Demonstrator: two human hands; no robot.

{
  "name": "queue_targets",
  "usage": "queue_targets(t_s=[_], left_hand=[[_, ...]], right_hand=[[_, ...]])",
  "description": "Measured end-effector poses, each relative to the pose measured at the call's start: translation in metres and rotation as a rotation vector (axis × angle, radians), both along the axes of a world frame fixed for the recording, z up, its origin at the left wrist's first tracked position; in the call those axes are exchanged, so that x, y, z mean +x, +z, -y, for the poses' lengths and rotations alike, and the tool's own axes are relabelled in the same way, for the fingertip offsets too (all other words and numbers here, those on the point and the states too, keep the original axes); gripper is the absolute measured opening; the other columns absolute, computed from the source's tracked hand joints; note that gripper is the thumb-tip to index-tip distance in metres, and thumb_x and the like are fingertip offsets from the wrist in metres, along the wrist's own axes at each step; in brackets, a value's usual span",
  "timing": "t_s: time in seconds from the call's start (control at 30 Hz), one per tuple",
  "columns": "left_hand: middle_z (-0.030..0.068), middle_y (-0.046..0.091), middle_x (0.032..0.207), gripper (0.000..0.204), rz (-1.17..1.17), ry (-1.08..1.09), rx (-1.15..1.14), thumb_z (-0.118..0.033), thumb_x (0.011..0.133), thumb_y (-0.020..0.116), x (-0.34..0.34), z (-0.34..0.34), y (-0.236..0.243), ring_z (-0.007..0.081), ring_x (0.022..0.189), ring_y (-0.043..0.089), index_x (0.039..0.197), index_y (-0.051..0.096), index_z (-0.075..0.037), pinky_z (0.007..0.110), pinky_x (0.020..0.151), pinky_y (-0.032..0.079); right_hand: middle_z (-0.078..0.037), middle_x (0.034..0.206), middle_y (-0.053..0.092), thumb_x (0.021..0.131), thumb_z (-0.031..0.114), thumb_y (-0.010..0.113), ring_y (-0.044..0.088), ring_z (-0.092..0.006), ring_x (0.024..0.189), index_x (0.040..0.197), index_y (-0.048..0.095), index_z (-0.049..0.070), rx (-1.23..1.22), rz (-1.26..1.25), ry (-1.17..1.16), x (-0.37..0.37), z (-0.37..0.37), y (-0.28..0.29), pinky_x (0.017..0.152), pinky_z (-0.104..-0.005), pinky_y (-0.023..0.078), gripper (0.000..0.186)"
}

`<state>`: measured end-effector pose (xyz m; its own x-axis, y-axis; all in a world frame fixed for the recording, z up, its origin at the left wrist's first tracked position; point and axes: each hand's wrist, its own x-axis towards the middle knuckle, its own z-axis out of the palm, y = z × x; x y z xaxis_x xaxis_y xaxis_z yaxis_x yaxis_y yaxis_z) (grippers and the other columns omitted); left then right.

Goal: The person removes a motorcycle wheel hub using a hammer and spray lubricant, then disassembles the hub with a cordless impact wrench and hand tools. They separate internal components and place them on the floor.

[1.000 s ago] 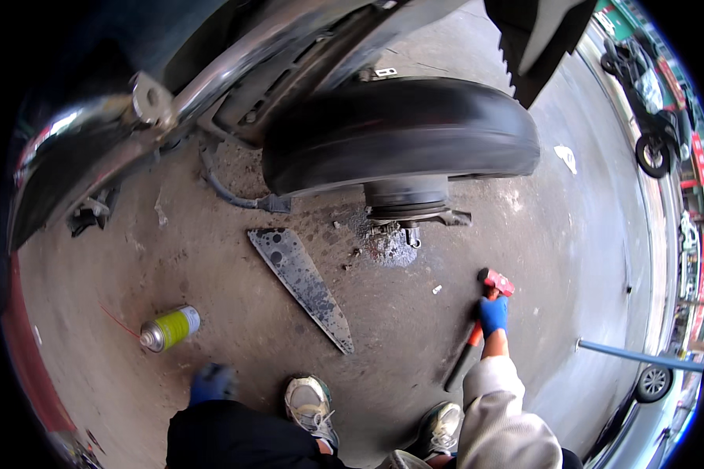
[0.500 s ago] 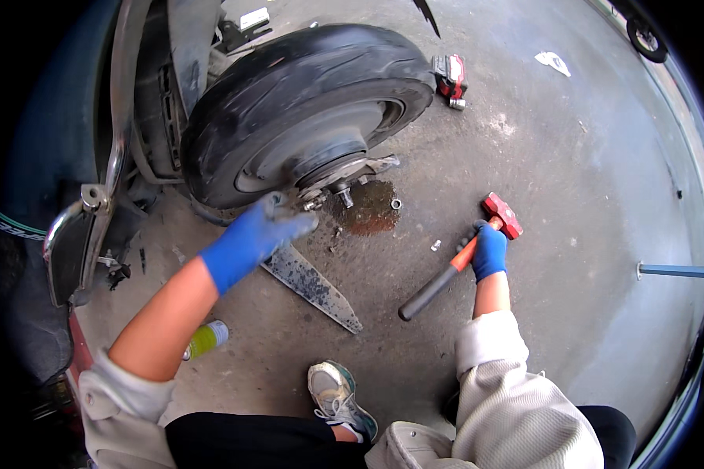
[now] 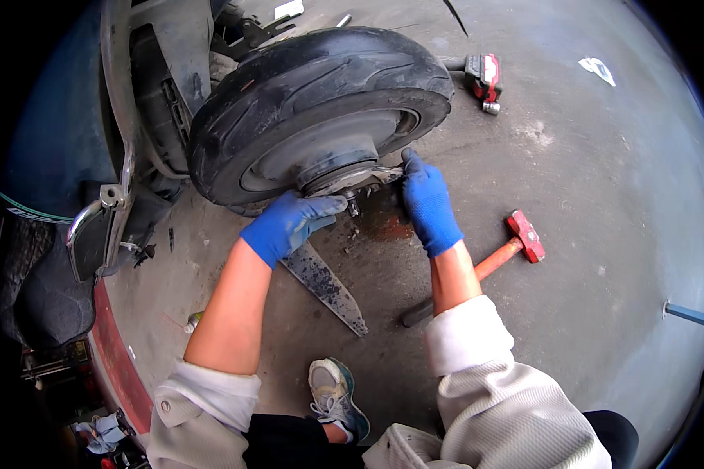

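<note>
A wheel with a black tyre [image 3: 313,86] lies tilted beside a scooter, its hub facing me. At the hub sits a metal brake plate [image 3: 344,181] with an arm on its right side and a bolt or axle end [image 3: 353,205] poking out below. My left hand [image 3: 289,225], in a blue glove with dark fingertips, grips the plate's left lower edge. Around the arm's right end my gloved right hand [image 3: 429,202] is closed; its fingertips are partly hidden. A red-headed sledgehammer [image 3: 526,236] rests on the floor, its handle passing under my right forearm.
An impact wrench [image 3: 485,78] lies right of the tyre. Below the hub are a wet stain [image 3: 389,228] and a flat, speckled metal blade-shaped piece [image 3: 325,289]. The scooter body [image 3: 62,148] stands left. A spray can [image 3: 193,320] is mostly behind my left forearm.
My right hand has let go of the sledgehammer, left it on the floor, and moved up-left to the brake plate's arm. My left hand has moved right onto the plate's edge.
</note>
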<state>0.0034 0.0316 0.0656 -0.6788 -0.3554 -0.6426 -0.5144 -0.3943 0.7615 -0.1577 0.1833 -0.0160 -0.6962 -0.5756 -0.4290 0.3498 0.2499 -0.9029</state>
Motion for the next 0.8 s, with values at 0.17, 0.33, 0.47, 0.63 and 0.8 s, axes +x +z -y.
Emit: queue_targets(t_s=[0.17,0.33,0.47,0.63,0.8], left_hand=[[0.0072,0.066,0.122,0.040,0.016,0.000,0.083,-0.011,0.089,0.070,0.010,0.011,-0.025,0.0227,0.118,0.060,0.127,0.060,-0.005,0.042,0.104,0.048],[0.0062,0.064,0.124,0.044,-0.211,-0.201,0.234,-0.023,0.094,0.068,0.029,0.050,-0.061,0.0213,0.120,0.058,0.132,0.056,-0.006,0.042,0.107,0.045],[0.0070,0.063,0.125,0.050,-0.022,-0.485,0.086,-0.037,0.097,0.063,0.017,0.075,-0.053,0.0187,0.114,0.061,0.135,0.053,-0.006,0.037,0.106,0.045],[0.0061,0.060,0.131,0.052,0.037,-0.545,-0.005,-0.037,0.099,0.059,0.012,0.065,-0.028,0.0175,0.117,0.059,0.139,0.049,-0.005,0.034,0.104,0.046],[0.0064,0.051,0.144,0.060,-0.249,-0.402,0.013,-0.041,0.098,0.060,0.019,0.051,-0.021,0.0181,0.136,0.044,0.145,0.044,-0.007,0.043,0.114,0.035]], right_hand=[[-0.027,0.080,0.066,0.100,0.055,0.043,0.066,-0.0405,0.080,0.091,0.065,-0.006,0.066,-0.048,0.060,-0.003,-0.006,0.005,0.077,-0.0452,0.049,0.065],[-0.027,0.087,0.068,0.092,0.052,0.061,0.066,-0.0369,0.082,0.094,0.065,-0.005,0.573,-0.536,-0.234,-0.024,-0.100,-0.012,0.077,-0.0451,0.050,0.057],[-0.032,0.093,0.066,0.081,0.046,0.076,0.067,-0.0409,0.091,0.094,0.061,-0.008,0.816,-0.591,-0.580,0.013,-0.187,-0.078,0.081,-0.0467,0.051,0.057],[-0.021,0.090,0.066,0.081,0.030,0.071,0.066,-0.0363,0.081,0.104,0.057,-0.005,0.463,-0.068,-0.577,0.009,-0.183,-0.100,0.070,-0.0466,0.054,0.044],[-0.006,0.070,0.054,0.091,0.019,0.063,0.057,-0.0171,0.054,0.092,0.051,0.007,-0.140,0.492,-0.624,0.007,-0.175,-0.058,0.045,-0.0333,0.052,0.017]])
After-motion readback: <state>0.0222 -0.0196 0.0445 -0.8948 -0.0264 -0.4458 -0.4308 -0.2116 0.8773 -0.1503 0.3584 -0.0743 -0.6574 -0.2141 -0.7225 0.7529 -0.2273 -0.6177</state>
